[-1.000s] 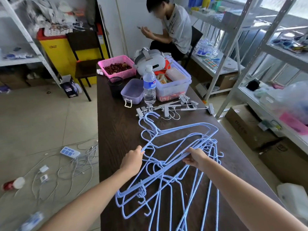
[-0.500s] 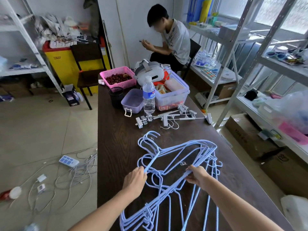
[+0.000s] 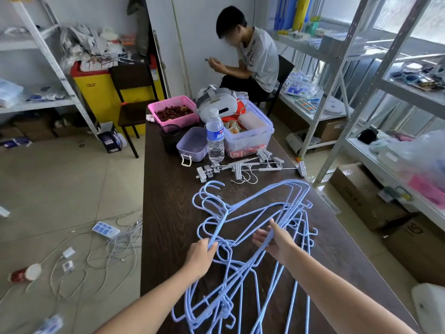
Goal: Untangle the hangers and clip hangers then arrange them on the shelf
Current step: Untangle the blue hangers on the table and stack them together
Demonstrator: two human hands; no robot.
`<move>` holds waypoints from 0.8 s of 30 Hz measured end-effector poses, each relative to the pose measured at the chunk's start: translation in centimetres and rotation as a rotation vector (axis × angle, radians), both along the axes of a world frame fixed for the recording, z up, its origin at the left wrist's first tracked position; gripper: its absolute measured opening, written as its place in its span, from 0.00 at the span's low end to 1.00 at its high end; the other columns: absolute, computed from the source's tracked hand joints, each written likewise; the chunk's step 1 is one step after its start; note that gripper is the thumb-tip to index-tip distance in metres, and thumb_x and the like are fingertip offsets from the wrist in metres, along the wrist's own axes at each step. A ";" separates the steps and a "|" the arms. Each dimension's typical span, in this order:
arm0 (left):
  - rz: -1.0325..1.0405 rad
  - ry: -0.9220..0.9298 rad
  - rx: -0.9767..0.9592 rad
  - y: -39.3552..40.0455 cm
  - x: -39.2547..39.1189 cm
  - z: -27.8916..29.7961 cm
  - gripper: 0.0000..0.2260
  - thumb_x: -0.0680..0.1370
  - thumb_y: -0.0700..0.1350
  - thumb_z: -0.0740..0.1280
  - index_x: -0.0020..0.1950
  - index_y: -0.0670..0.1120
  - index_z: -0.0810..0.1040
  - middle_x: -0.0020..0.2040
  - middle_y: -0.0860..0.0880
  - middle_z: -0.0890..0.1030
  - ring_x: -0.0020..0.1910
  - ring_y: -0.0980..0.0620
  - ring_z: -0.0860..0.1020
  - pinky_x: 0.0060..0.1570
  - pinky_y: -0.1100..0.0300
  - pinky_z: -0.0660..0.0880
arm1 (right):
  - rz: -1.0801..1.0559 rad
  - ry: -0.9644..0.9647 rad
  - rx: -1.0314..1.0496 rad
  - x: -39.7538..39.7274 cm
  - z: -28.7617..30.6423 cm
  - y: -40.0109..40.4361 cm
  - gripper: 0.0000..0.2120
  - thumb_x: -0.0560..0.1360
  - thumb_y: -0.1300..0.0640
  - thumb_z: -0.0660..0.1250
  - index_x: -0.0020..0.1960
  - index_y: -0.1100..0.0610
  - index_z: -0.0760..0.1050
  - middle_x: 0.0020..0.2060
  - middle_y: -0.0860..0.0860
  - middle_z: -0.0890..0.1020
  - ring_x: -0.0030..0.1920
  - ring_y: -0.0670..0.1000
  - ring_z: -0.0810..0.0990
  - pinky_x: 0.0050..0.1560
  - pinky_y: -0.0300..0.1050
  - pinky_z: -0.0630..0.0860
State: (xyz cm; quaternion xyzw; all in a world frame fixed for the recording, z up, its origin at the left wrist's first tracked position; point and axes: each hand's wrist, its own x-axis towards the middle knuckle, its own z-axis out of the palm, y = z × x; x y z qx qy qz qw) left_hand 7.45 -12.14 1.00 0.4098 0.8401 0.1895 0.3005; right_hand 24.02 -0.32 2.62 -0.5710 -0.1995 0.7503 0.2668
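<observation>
A tangled heap of light blue wire hangers [image 3: 284,196] lies on the dark wooden table [image 3: 166,213], hooks pointing to the far left. My left hand [image 3: 201,257] is closed around the wires near the hooks. My right hand [image 3: 275,238] has its fingers spread, with hanger wires running between thumb and fingers. Several white clip hangers [image 3: 250,166] lie in a loose pile beyond the blue ones, apart from both hands. A grey metal shelf [image 3: 395,92] stands along the right side.
Behind the clip hangers stand a water bottle [image 3: 215,136], a lilac box [image 3: 192,144], a clear tub [image 3: 250,138] with a white headset, and a pink basket [image 3: 173,112]. A person sits at the table's far end. Cables [image 3: 106,249] and cardboard boxes [image 3: 361,196] lie on the floor.
My right hand has opened from a closed grip on the wires. The bundle of blue hangers has shifted slightly and my view has tilted up.
</observation>
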 end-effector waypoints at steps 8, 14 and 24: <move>0.019 -0.237 -0.043 -0.1 2.3 0.7 0.10 0.78 0.46 0.59 0.51 0.42 0.76 0.39 0.36 0.77 0.39 0.38 0.77 0.37 0.54 0.69 | -0.287 -0.208 0.028 -0.5 0.0 -0.2 0.22 0.80 0.47 0.53 0.32 0.57 0.61 0.24 0.52 0.60 0.13 0.47 0.59 0.15 0.27 0.55; 0.317 -0.727 0.045 0.9 1.6 1.4 0.18 0.80 0.45 0.56 0.34 0.41 0.77 0.24 0.49 0.77 0.22 0.53 0.75 0.21 0.66 0.69 | -0.262 0.051 -0.013 1.4 0.1 0.4 0.25 0.80 0.43 0.49 0.28 0.53 0.53 0.10 0.46 0.55 0.09 0.44 0.53 0.16 0.23 0.54; 0.031 -0.030 -0.254 0.5 -0.8 -0.7 0.16 0.78 0.46 0.60 0.65 0.41 0.69 0.65 0.41 0.74 0.65 0.44 0.72 0.61 0.58 0.68 | -0.210 0.251 0.017 3.2 -0.1 0.7 0.38 0.80 0.40 0.46 0.14 0.54 0.56 0.11 0.46 0.56 0.10 0.43 0.54 0.14 0.25 0.53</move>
